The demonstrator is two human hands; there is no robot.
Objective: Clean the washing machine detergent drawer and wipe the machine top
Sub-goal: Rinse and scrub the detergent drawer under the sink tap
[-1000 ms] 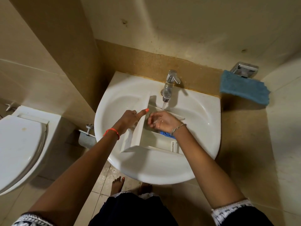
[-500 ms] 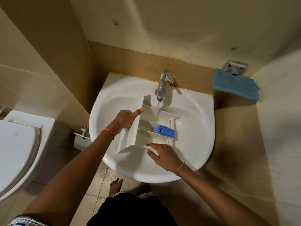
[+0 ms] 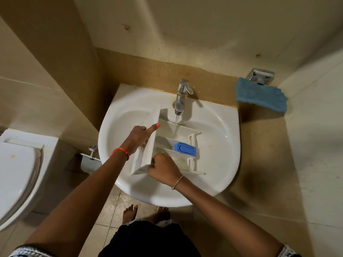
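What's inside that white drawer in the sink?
A blue insert sits in the drawer's middle compartment; tap water runs into the far one. The right hand hides part of the near compartment.

Blocked at centre by drawer [image 3: 167, 140], from above by tap [image 3: 181, 97]. Left open only along right side of basin [image 3: 219, 145]. Hemmed in at left by wall [image 3: 70, 62] and toilet [image 3: 16, 173], at right by cloth [image 3: 259, 96].

The white sink [image 3: 222, 164] carries the detergent drawer [image 3: 185, 131], which lies in its bowl directly below the tap [image 3: 181, 97].
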